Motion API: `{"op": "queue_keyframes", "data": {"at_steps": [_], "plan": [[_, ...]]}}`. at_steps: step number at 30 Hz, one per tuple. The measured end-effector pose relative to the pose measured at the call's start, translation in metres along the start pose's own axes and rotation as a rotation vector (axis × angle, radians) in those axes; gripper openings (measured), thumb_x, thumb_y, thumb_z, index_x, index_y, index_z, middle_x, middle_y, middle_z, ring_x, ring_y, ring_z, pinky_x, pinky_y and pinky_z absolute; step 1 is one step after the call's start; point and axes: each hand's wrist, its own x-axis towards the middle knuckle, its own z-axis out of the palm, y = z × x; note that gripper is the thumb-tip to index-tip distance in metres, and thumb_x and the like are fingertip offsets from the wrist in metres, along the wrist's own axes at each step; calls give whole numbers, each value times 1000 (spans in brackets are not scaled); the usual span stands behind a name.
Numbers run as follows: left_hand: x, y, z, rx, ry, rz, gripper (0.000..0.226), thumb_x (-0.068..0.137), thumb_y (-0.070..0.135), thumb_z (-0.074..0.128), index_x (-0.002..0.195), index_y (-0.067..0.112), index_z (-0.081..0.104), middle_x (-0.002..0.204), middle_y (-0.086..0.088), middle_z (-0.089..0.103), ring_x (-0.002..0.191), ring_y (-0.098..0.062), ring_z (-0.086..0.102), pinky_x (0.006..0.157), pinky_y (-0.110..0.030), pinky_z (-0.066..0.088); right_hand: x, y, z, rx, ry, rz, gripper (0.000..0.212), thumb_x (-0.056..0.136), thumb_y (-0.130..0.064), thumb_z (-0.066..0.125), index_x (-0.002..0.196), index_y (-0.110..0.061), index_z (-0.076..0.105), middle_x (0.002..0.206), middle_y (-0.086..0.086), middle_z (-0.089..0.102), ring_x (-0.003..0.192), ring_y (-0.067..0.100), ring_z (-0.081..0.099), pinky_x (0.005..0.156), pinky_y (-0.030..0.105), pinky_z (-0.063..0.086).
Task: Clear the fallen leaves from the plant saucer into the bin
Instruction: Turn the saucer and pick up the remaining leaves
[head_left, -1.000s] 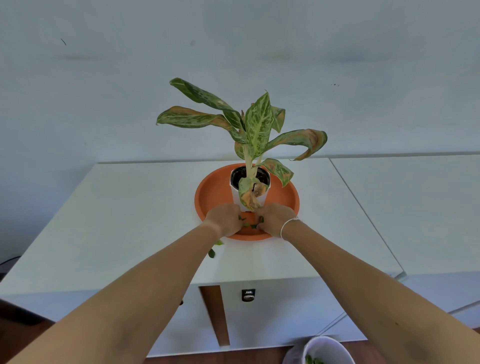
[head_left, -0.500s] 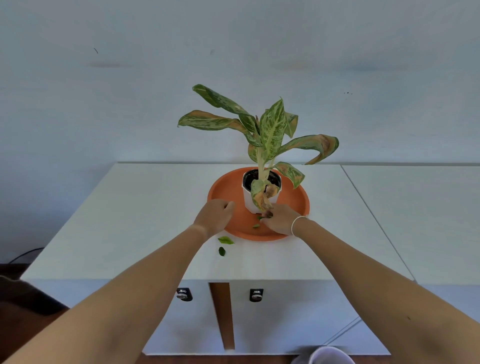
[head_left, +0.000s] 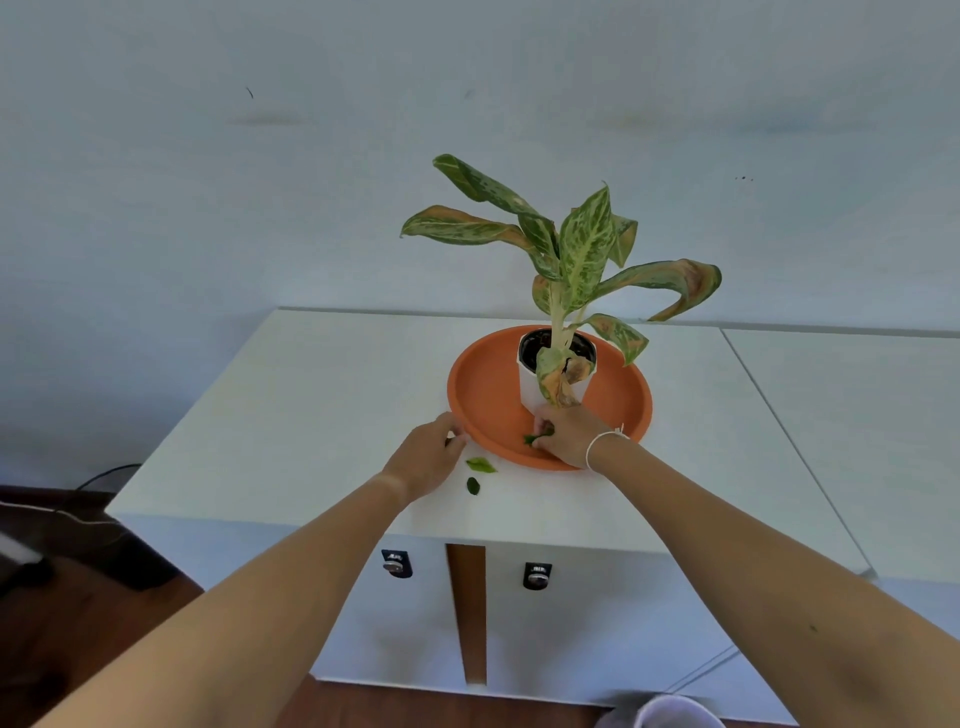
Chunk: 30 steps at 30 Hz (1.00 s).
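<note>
Right hand (head_left: 563, 434) pinches small green leaf (head_left: 531, 439) inside round orange plastic saucer (head_left: 483, 387); left hand (head_left: 428, 457), fingers curled, touches saucer's near-left rim.

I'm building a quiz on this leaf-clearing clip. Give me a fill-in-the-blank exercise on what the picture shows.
1. The white pot stands in a saucer coloured ____.
2. The ____ hand pinches green leaves inside the saucer.
3. The left hand touches the saucer's ____.
4. ____ fallen leaves lie on the cabinet top beside the saucer.

Missing words: orange; right; rim; Two
</note>
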Motion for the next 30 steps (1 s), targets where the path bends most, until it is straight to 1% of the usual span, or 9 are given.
{"op": "queue_keyframes", "data": {"at_steps": [4, 7, 10, 13, 15, 19, 22, 26, 30], "plan": [[-5, -7, 4, 133, -100, 54, 24, 99, 29, 40, 112, 13, 52, 73, 3, 51, 59, -7, 42, 55, -18, 32, 2, 0, 4, -15, 16, 14, 9, 89, -17, 60, 87, -14, 52, 104, 6, 51, 88, 17, 47, 66, 24, 36], [-7, -6, 3, 235, -181, 111, 37, 98, 36, 42, 129, 18, 48, 79, 2, 54, 72, -14, 49, 67, -22, 36, 4, 0, 6, -15, 23, 40, 13, 88, -18, 62, 88, -15, 49, 102, 3, 48, 88, 18, 47, 72, 26, 36], [-6, -7, 1, 262, -221, 132, 42, 96, 38, 46, 134, 19, 47, 95, -7, 61, 81, -15, 49, 76, -23, 36, 5, 0, 7, -9, 21, 56, 19, 87, -19, 63, 100, -15, 50, 110, 6, 51, 92, 20, 49, 76, 27, 36], [-6, -8, -1, 256, -255, 153, 43, 93, 38, 52, 132, 20, 49, 99, -5, 60, 85, -15, 49, 77, -23, 35, 4, 0, 6, 4, 22, 59, 41, 88, -19, 62, 127, -17, 50, 132, 9, 49, 113, 27, 53, 85, 28, 39], [-6, -8, -1, 255, -250, 161, 41, 92, 38, 54, 129, 21, 50, 95, -2, 56, 84, -15, 49, 76, -22, 35, 3, -1, 5, 7, 15, 65, 42, 89, -19, 61, 130, -19, 51, 136, 9, 48, 118, 27, 53, 90, 28, 41], [-8, -9, 3, 265, -195, 177, 30, 93, 35, 53, 117, 17, 55, 87, 2, 52, 77, -15, 48, 59, -16, 32, 2, 0, 7, 29, 8, 72, 23, 88, -18, 62, 111, -16, 62, 128, 9, 55, 111, 26, 56, 90, 32, 45], [-9, -12, 5, 271, -143, 176, 27, 95, 34, 49, 109, 12, 57, 77, 2, 53, 66, -15, 46, 54, -18, 31, 1, -1, 9, 29, 24, 64, 6, 88, -17, 61, 88, -20, 55, 118, 10, 59, 95, 22, 55, 83, 33, 45], [-13, -13, 9, 401, -129, 217, 26, 100, 29, 38, 110, 9, 52, 89, -8, 62, 73, -18, 47, 65, -24, 33, 1, -1, 8, 11, 5, 76, 9, 90, -18, 58, 87, -18, 49, 102, 7, 55, 87, 19, 49, 73, 27, 37], [-12, -14, 11, 440, -145, 206, 26, 101, 26, 32, 108, 8, 49, 94, -10, 64, 74, -20, 48, 69, -29, 37, 2, 0, 3, 105, 27, 128, 5, 92, -20, 55, 90, -17, 53, 101, 2, 47, 90, 19, 46, 76, 26, 34]]}}
